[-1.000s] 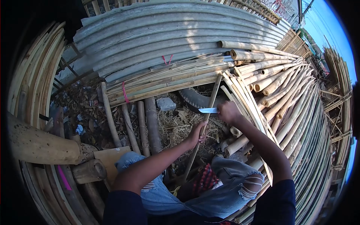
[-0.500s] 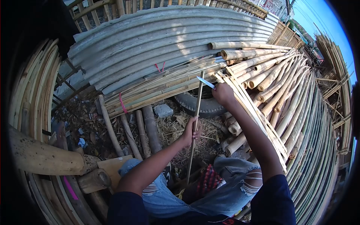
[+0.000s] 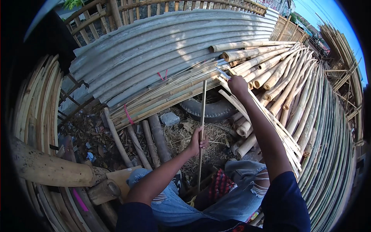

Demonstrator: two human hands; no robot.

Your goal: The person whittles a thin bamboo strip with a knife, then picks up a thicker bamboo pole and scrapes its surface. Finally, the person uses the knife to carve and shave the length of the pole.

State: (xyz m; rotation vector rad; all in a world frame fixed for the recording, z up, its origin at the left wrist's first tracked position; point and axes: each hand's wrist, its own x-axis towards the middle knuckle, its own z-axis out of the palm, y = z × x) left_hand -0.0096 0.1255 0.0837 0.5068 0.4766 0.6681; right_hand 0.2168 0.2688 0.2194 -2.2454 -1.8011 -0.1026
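Observation:
A slim bamboo strip (image 3: 203, 104) stands nearly upright between my knees, its lower end down by the ground. My left hand (image 3: 198, 143) is wrapped round it at about mid-length. My right hand (image 3: 237, 86) grips a knife (image 3: 223, 72), its pale blade pointing up and to the left, apart from the strip's top end. Just below and beside that hand lie split bamboo strips (image 3: 266, 120), slanting down past my right forearm. The knife's handle is hidden in my fingers.
A tyre (image 3: 210, 110) lies ahead, beside a bundle of bamboo strips (image 3: 166, 96) along the corrugated sheet (image 3: 154, 46). Bamboo poles (image 3: 270, 77) fill the right side. A thick bamboo pole (image 3: 54, 164) juts in from the left.
My right hand has lifted the knife up and to the right, away from the strip. The left hand keeps its hold on the strip. The view has shifted slightly.

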